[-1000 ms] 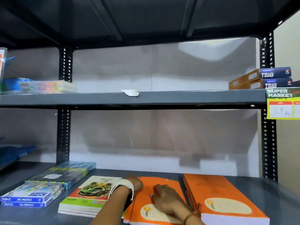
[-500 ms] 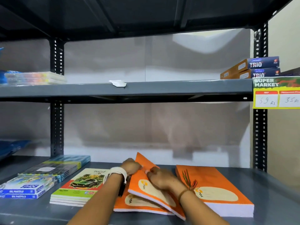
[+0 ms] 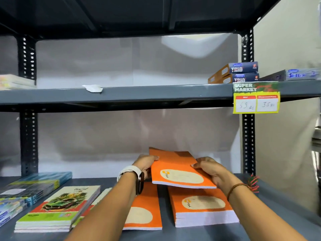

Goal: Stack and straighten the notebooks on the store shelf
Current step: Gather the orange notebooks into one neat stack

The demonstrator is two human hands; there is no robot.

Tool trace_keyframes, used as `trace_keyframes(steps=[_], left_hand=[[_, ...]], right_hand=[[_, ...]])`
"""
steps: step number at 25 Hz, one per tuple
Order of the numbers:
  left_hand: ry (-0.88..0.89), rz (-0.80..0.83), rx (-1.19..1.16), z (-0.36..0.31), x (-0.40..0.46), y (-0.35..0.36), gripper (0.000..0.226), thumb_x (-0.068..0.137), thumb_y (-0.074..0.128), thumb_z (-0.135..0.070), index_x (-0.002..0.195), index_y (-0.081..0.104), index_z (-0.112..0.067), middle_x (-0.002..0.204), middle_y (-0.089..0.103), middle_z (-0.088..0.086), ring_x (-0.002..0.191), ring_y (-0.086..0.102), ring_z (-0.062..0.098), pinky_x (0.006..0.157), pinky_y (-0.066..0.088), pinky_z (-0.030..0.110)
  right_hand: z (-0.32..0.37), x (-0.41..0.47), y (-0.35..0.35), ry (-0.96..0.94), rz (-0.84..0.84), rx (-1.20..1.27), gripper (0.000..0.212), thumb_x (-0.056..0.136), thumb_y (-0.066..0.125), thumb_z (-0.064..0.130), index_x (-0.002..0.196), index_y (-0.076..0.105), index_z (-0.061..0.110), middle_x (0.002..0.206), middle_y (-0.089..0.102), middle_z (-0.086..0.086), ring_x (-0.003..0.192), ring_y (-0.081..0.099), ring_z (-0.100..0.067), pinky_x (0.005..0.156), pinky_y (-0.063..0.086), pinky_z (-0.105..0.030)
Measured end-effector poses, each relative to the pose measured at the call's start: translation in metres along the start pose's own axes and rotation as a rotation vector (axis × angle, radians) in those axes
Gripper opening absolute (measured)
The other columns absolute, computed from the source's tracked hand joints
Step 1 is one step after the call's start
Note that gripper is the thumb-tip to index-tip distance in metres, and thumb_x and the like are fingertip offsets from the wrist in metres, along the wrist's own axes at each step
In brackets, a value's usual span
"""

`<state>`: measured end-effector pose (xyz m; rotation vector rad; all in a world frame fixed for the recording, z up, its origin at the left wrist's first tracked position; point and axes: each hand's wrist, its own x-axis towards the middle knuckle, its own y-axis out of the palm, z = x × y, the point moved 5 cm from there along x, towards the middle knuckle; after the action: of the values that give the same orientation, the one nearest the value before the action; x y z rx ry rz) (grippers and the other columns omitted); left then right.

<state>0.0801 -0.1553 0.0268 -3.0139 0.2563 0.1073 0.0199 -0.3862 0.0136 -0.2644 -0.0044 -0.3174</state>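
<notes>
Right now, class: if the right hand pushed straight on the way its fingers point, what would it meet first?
The right hand points left and slightly away, gripping the lifted orange notebook. Straight on, it would probably meet the left hand holding the opposite edge, though depth is hard to judge.

An orange notebook (image 3: 178, 171) with a cream oval label hangs tilted above two orange stacks: a thin one (image 3: 144, 211) left, a thicker one (image 3: 203, 207) right, flat on the grey shelf (image 3: 278, 202).

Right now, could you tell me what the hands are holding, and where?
An orange notebook, lifted: left hand on its left edge, right hand on its right edge.
</notes>
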Motion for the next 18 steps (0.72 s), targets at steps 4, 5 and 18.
trace_keyframes(steps=[4,5,18], left_hand=[[-0.072,0.093,0.095,0.03,0.009,0.043,0.013,0.086,0.054,-0.002,0.075,0.052,-0.009,0.06,0.052,0.01,0.033,0.047,0.012,0.043,0.053,0.022],[-0.068,0.089,0.151,0.037,0.012,0.049,0.012,0.084,0.056,-0.001,0.075,0.053,-0.009,0.056,0.055,0.008,0.033,0.05,0.011,0.044,0.054,0.023],[-0.015,0.023,0.386,0.069,0.017,0.062,0.015,0.075,0.073,-0.02,0.073,0.06,-0.012,0.066,0.062,0.003,0.056,0.06,0.014,0.043,0.05,0.019]], right_hand=[[-0.033,0.0,-0.043,0.039,-0.051,-0.089,0.017,0.083,0.065,-0.002,0.099,0.066,-0.006,0.084,0.066,-0.022,0.072,0.061,-0.029,0.074,0.053,-0.041],[-0.041,0.0,-0.048,0.057,-0.038,-0.103,0.019,0.082,0.065,-0.002,0.101,0.066,-0.005,0.09,0.069,-0.023,0.076,0.064,-0.031,0.081,0.056,-0.045],[-0.065,0.004,-0.054,0.056,-0.053,-0.325,0.038,0.076,0.078,0.019,0.108,0.062,0.005,0.109,0.069,-0.012,0.102,0.066,-0.027,0.093,0.054,-0.044]])
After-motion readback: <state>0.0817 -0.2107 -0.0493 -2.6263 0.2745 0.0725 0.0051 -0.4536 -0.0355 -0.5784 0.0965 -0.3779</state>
